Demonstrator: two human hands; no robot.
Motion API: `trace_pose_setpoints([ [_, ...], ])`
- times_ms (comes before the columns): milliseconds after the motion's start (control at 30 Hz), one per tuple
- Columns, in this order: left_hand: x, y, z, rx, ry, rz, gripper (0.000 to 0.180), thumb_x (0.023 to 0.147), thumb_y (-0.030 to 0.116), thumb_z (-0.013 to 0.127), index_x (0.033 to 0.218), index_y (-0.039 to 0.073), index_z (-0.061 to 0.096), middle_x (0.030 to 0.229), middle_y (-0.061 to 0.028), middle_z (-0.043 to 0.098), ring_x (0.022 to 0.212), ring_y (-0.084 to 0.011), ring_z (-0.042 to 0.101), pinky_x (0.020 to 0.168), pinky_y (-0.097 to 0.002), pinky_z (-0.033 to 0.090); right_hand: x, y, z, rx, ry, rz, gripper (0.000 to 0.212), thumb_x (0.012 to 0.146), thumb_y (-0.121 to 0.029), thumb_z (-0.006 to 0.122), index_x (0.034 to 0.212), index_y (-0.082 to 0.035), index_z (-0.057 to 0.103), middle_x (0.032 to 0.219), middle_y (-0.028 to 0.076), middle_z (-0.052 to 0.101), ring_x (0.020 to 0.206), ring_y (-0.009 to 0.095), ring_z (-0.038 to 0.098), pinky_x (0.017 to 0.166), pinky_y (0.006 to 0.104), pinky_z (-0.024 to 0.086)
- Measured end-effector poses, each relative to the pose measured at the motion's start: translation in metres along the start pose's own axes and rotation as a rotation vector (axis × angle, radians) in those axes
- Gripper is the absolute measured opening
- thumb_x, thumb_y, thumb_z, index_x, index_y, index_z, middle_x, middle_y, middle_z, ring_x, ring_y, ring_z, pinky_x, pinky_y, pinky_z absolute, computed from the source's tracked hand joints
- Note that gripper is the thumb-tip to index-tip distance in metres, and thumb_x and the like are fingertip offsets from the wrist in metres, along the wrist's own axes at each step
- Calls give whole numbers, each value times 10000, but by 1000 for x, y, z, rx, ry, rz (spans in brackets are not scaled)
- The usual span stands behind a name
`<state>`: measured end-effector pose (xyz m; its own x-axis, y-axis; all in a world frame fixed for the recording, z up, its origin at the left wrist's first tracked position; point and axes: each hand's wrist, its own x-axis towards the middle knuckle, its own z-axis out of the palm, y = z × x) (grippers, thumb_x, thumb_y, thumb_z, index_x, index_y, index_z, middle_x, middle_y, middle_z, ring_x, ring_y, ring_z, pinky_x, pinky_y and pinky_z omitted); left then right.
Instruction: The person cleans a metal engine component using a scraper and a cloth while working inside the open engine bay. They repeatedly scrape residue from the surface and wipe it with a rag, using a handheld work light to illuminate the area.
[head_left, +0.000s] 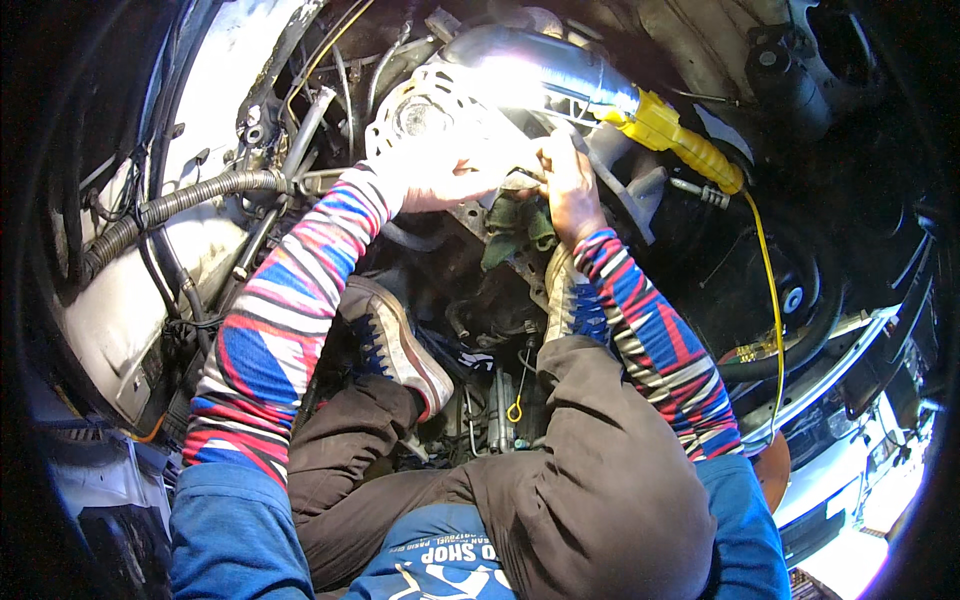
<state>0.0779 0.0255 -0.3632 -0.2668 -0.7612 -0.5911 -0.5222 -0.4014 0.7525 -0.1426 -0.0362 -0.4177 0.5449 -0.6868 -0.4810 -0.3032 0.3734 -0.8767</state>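
My left hand (435, 180), bleached by glare, reaches in beside a round slotted metal housing that looks like an alternator (415, 118). Its fingers point right and close around something small that the glare hides. Fingertips of my right hand (572, 195) meet them from the other side, bent inward in a pinch; what lies in them I cannot make out. Just under both hands sits a green bracket-like part (508, 230). Above, a lit work lamp with a yellow handle (690, 145) rests across the engine parts and throws strong light on the fingers.
I sit inside an engine bay, my shoes (398, 345) set among the parts. A ribbed hose (215, 192) runs along the left. The lamp's yellow cord (770, 270) hangs down on the right. A yellow-looped dipstick (514, 410) stands between my legs.
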Motion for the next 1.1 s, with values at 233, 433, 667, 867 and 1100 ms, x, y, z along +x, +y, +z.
trace_pose_setpoints([
  [233, -27, 9, 45, -53, 474, 103, 394, 944, 316, 601, 1182, 3, 622, 997, -160, 690, 899, -276, 638, 865, -407, 501, -4, -6, -5, 373, -146, 58, 366, 1007, -196, 419, 1220, 49, 589, 1144, 162, 628, 993, 211, 641, 844, 358, 557],
  [433, -40, 54, 111, -1040, 424, -402, 208, 974, 320, 615, 919, 139, 527, 664, 74, 406, 520, -33, 368, 424, -216, 296, -3, -5, -10, 409, -262, 130, 351, 925, -16, 490, 1245, 60, 610, 1199, 132, 668, 1078, 188, 647, 942, 320, 523],
  [667, -18, 85, 130, -1397, 498, -470, 223, 983, 337, 602, 936, 144, 498, 657, 62, 392, 509, -55, 359, 427, -235, 308, -1, -12, -11, 176, -252, 149, 226, 930, -31, 587, 1114, 28, 706, 1032, 51, 732, 925, 112, 661, 851, 271, 524],
  [867, -16, 79, 133, -1420, 484, -486, 250, 981, 361, 601, 942, 134, 503, 642, 45, 413, 505, -73, 386, 435, -249, 346, -2, -11, -10, 224, -246, 147, 238, 940, -38, 588, 1136, 30, 705, 1039, 52, 734, 927, 108, 658, 871, 270, 513],
  [1100, -5, 67, 140, -1410, 523, -476, 230, 969, 315, 630, 1045, 113, 552, 718, 1, 487, 583, -107, 502, 494, -279, 477, 2, -11, -13, 104, -273, 151, 283, 934, 0, 541, 1175, 28, 686, 1079, 51, 723, 946, 113, 658, 886, 279, 512],
])
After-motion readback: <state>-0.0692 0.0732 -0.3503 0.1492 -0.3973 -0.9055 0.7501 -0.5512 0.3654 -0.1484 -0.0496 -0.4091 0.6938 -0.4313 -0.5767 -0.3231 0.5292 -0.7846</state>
